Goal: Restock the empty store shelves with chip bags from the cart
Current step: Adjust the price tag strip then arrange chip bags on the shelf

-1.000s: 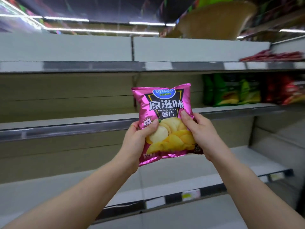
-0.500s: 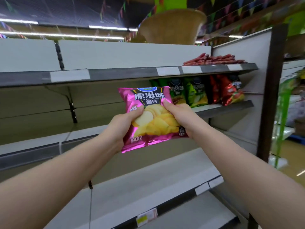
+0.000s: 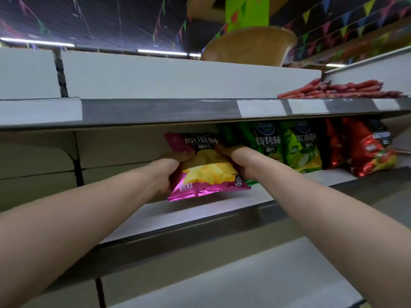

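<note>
Two-handed, gripping the pink chip bag (image 3: 209, 174) by its side edges, with left hand (image 3: 164, 174) and right hand (image 3: 241, 161) each curled round one; holding it tilted over the middle shelf (image 3: 178, 216), just beside the green chip bags (image 3: 266, 141), beneath the red sausages (image 3: 340, 90).

Bare left hand (image 3: 165, 174) and bare right hand (image 3: 242, 161), knuckles rounded. Smooth left forearm (image 3: 89, 215) and right forearm (image 3: 322, 210), uncovered from wrist to frame edge, broad near the camera.
</note>
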Available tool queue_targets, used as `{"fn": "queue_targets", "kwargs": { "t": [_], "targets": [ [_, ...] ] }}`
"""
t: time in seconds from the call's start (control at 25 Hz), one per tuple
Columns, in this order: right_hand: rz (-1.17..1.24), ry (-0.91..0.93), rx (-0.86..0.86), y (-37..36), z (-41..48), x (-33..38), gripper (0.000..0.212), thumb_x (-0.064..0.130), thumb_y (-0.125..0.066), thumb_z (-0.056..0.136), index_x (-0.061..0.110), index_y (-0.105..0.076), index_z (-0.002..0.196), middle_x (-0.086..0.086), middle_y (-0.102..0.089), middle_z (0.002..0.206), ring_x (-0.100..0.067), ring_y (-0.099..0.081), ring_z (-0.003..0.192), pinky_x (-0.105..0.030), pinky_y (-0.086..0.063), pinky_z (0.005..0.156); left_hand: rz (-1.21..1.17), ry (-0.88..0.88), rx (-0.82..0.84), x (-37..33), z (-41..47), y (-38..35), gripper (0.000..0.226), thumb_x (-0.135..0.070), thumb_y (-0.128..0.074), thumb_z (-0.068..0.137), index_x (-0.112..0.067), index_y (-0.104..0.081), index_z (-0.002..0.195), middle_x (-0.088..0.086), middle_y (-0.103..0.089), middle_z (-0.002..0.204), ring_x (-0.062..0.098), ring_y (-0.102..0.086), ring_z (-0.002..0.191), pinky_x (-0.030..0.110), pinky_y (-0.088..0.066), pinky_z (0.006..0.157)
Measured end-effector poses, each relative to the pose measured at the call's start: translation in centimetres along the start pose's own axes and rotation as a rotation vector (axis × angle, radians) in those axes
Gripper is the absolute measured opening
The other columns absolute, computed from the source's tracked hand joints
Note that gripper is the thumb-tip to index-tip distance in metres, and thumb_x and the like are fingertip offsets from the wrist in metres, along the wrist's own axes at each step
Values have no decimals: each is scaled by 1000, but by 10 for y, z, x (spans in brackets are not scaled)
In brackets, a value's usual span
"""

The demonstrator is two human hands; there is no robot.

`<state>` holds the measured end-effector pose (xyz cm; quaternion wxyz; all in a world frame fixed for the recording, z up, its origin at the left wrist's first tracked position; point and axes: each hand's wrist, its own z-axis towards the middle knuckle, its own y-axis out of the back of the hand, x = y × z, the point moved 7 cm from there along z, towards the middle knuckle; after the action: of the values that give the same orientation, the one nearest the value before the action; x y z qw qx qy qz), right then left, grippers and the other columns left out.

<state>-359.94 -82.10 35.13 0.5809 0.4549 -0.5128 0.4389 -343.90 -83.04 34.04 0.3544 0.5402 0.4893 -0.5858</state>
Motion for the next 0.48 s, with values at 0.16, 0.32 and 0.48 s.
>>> {"fn": "queue_targets", "kwargs": {
  "t": [0.16, 0.32, 0.48],
  "targets": [
    [3, -26, -11, -2, 39, -2, 31, 26, -55, 94, 7, -55, 118, -16, -62, 114, -27, -59, 105, -46, -45, 100, 108, -41, 0, -2, 44, 4, 8, -7, -57, 91, -6, -64, 87, 9, -71, 75, 18, -68, 64, 25, -57, 63],
    [-111, -14, -16, 5, 66, -3, 38, 15, -49, 96, -2, -48, 130, -24, -52, 131, -36, -51, 120, -45, -40, 104, 275, -81, -39, -1, 64, 0, 32, -3, -59, 90, -5, -58, 122, 11, -61, 119, 24, -57, 107, 33, -45, 95],
    [-133, -8, 33, -3, 81, -5, 34, 13, -48, 97, 1, -49, 129, -20, -55, 127, -33, -54, 116, -42, -44, 101, 337, -155, -82, -3, 73, -3, 45, -2, -57, 91, -11, -48, 133, 10, -56, 130, 23, -53, 110, 31, -42, 90]
  ]
}}
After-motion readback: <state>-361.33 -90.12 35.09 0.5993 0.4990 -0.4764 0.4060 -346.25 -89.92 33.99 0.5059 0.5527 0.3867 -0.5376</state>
